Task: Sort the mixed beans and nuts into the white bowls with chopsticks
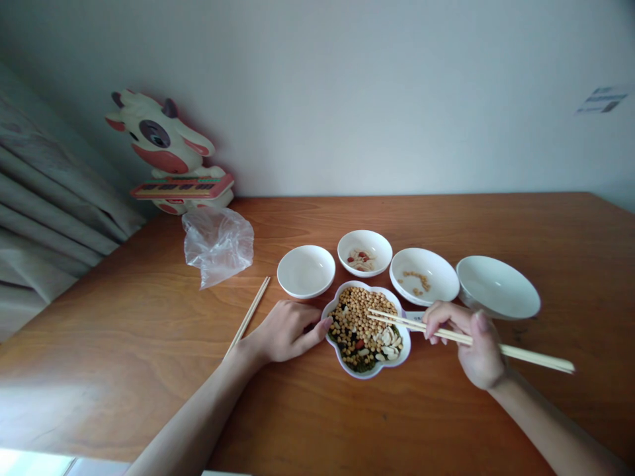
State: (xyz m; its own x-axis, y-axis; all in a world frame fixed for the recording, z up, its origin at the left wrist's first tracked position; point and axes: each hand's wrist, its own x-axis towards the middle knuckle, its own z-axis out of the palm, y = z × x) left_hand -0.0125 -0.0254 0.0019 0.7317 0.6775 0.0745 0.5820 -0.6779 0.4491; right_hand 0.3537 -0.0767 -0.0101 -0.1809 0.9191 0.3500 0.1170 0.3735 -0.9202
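Holding chopsticks [538,357] over a dish [407,345] of yellow beans [354,305]: right hand [480,357]

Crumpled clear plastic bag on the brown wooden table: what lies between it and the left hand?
A pair of thin, pale wooden chopsticks lies between the bag and the left hand in the head view.

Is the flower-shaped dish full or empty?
Filled: tan beans, pale seeds and dark green bits spread across the flower-shaped dish.

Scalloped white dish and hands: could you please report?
Left hand touching scalloped white dish; right hand holding pale wooden chopsticks, tips at yellow beans. Round white bowls close behind.
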